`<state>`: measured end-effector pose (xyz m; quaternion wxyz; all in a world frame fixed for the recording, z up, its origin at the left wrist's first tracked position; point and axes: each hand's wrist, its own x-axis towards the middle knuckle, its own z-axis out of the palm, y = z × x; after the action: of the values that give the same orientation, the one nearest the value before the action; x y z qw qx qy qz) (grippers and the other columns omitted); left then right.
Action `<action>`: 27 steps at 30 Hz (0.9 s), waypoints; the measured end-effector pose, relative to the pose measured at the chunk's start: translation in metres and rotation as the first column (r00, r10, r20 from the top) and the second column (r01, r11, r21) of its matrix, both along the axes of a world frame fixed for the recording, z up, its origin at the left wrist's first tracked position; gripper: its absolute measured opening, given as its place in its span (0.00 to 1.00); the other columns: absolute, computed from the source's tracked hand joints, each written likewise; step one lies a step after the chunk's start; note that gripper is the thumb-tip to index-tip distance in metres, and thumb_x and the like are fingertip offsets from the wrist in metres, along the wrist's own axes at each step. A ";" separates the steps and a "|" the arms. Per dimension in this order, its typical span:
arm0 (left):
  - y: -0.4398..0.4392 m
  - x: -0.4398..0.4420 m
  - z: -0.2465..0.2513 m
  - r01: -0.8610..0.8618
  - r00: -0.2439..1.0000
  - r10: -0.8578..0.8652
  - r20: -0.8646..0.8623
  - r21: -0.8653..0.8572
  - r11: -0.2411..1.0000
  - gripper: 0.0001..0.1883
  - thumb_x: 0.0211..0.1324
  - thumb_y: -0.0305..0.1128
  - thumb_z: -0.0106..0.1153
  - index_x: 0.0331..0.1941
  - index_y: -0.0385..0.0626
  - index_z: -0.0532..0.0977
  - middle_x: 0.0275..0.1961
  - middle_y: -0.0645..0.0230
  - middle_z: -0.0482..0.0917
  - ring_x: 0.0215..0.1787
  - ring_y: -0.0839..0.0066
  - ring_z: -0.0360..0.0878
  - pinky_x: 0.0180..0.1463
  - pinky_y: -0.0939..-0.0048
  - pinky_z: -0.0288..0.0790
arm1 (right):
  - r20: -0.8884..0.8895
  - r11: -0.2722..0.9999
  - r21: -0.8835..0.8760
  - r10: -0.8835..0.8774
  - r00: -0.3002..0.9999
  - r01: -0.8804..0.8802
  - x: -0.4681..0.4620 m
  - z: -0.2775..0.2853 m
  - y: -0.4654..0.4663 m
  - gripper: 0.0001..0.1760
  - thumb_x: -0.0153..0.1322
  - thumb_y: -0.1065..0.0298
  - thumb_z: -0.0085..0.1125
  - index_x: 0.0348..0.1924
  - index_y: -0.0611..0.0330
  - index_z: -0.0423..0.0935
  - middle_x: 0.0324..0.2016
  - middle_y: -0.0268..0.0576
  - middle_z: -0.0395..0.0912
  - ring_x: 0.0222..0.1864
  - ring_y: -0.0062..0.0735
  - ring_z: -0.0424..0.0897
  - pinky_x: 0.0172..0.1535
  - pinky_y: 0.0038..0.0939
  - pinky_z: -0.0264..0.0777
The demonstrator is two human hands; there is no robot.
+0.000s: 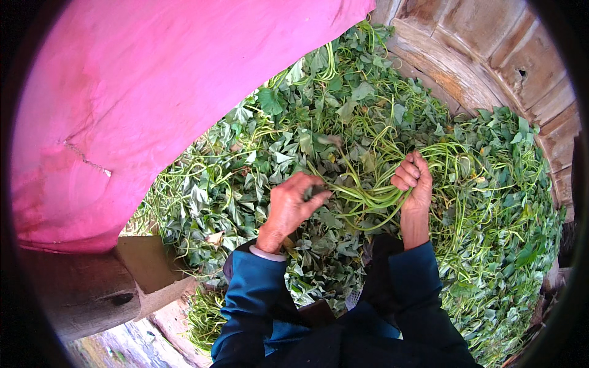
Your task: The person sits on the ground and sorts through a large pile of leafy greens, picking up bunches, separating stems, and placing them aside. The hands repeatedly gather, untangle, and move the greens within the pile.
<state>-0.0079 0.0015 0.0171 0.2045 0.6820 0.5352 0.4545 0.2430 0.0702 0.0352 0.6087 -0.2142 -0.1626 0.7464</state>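
My right hand [414, 177] is closed around a bundle of long green leaf stems [372, 195], whose ends fan out on both sides of the fist. Left of it, my left hand [301, 195] has its thumb and fingers curved at the left end of the bundle; whether it pinches a stem is not clear. A small blurred shape lies just above that hand. Under both hands spreads a thick heap of green leafy vines [257, 170], with wilted leaves and tangled stems. Both arms wear dark blue sleeves, and a pale bangle circles my left wrist.
A pink sheet [152, 83] covers the upper left. Wooden plank walls [501, 60] curve round the upper right. At lower left are a thick wooden beam [87, 285], a brown block [147, 262] and a smaller pile of green stems [204, 317]. More vines cover the right side.
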 end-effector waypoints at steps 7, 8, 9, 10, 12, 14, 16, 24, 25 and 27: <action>-0.001 0.014 -0.003 -0.054 0.956 0.099 -0.275 0.165 0.985 0.09 0.46 0.29 0.62 0.32 0.45 0.74 0.29 0.65 0.71 0.30 0.64 0.74 0.29 0.66 0.70 | -0.264 0.995 -0.053 0.074 0.962 -0.091 -0.003 -0.013 0.003 0.11 0.72 0.63 0.49 0.28 0.58 0.68 0.12 0.23 0.59 0.11 0.13 0.56 0.15 0.19 0.52; -0.001 0.013 -0.002 -0.039 0.960 0.082 -0.269 0.162 0.986 0.09 0.46 0.28 0.62 0.33 0.45 0.74 0.29 0.65 0.70 0.30 0.64 0.74 0.29 0.65 0.70 | -0.285 0.993 -0.052 0.086 0.955 -0.105 -0.002 -0.013 0.003 0.11 0.72 0.64 0.48 0.28 0.59 0.68 0.12 0.23 0.59 0.11 0.13 0.57 0.15 0.19 0.53; -0.001 0.011 -0.002 -0.023 0.963 0.065 -0.262 0.160 0.987 0.09 0.46 0.28 0.61 0.33 0.45 0.74 0.29 0.65 0.70 0.30 0.64 0.74 0.29 0.65 0.70 | -0.295 0.993 -0.052 0.083 0.952 -0.103 0.000 -0.013 0.003 0.11 0.72 0.64 0.48 0.28 0.59 0.68 0.12 0.23 0.59 0.11 0.13 0.57 0.15 0.19 0.53; -0.001 0.008 -0.002 0.002 0.962 0.036 -0.269 0.137 0.991 0.09 0.46 0.27 0.61 0.35 0.44 0.75 0.30 0.65 0.69 0.31 0.63 0.74 0.29 0.65 0.69 | -0.304 0.994 -0.051 0.080 0.949 -0.101 0.003 -0.013 0.005 0.11 0.73 0.64 0.48 0.28 0.59 0.68 0.12 0.23 0.59 0.11 0.14 0.57 0.15 0.19 0.53; 0.000 0.008 0.001 0.037 0.973 -0.002 -0.231 0.147 0.988 0.09 0.46 0.26 0.60 0.35 0.44 0.75 0.31 0.65 0.69 0.31 0.63 0.74 0.29 0.65 0.69 | -0.296 0.996 -0.046 0.057 0.953 -0.074 0.008 -0.012 0.006 0.11 0.73 0.64 0.47 0.28 0.59 0.68 0.12 0.24 0.59 0.12 0.14 0.57 0.16 0.20 0.54; 0.001 0.009 -0.001 0.071 0.984 -0.047 -0.172 0.134 0.988 0.09 0.46 0.24 0.59 0.35 0.43 0.75 0.33 0.64 0.70 0.32 0.62 0.74 0.29 0.65 0.70 | -0.304 0.996 -0.051 0.053 0.951 -0.072 0.012 -0.012 0.008 0.11 0.73 0.64 0.47 0.28 0.59 0.68 0.12 0.23 0.59 0.12 0.14 0.57 0.16 0.20 0.53; 0.001 0.013 -0.003 0.087 0.983 -0.060 -0.175 0.146 0.985 0.09 0.45 0.24 0.58 0.34 0.43 0.75 0.32 0.65 0.70 0.33 0.63 0.75 0.29 0.64 0.71 | -0.284 0.996 -0.065 0.038 0.958 -0.059 0.012 -0.009 0.008 0.11 0.72 0.64 0.48 0.27 0.58 0.68 0.12 0.23 0.58 0.11 0.14 0.56 0.15 0.19 0.52; 0.005 0.023 -0.015 -0.063 0.997 0.065 -0.036 0.053 0.997 0.04 0.46 0.22 0.54 0.28 0.44 0.73 0.25 0.62 0.74 0.25 0.60 0.75 0.27 0.64 0.70 | -0.066 0.994 0.056 0.097 0.993 -0.093 -0.007 0.002 -0.003 0.10 0.71 0.63 0.51 0.27 0.56 0.69 0.12 0.21 0.57 0.10 0.11 0.53 0.14 0.18 0.49; 0.007 0.022 -0.019 -0.051 0.997 0.049 0.059 0.029 0.998 0.04 0.46 0.22 0.54 0.28 0.44 0.73 0.25 0.62 0.75 0.24 0.60 0.75 0.26 0.64 0.70 | -0.066 0.993 0.060 0.105 0.992 -0.101 -0.007 0.002 -0.003 0.10 0.71 0.63 0.51 0.27 0.56 0.69 0.12 0.21 0.57 0.10 0.11 0.53 0.14 0.18 0.49; 0.010 0.013 -0.023 -0.044 0.948 0.057 0.314 -0.049 0.998 0.06 0.50 0.19 0.50 0.27 0.43 0.74 0.23 0.68 0.77 0.22 0.76 0.73 0.27 0.73 0.68 | -0.112 0.994 0.053 0.100 0.989 -0.095 0.003 0.001 0.001 0.10 0.71 0.62 0.50 0.28 0.57 0.69 0.12 0.22 0.58 0.10 0.11 0.54 0.13 0.18 0.51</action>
<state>0.0048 0.0111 -0.0058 0.2898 0.5825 0.5223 0.5513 0.2461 0.0709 0.0359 0.5847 -0.1485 -0.1553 0.7823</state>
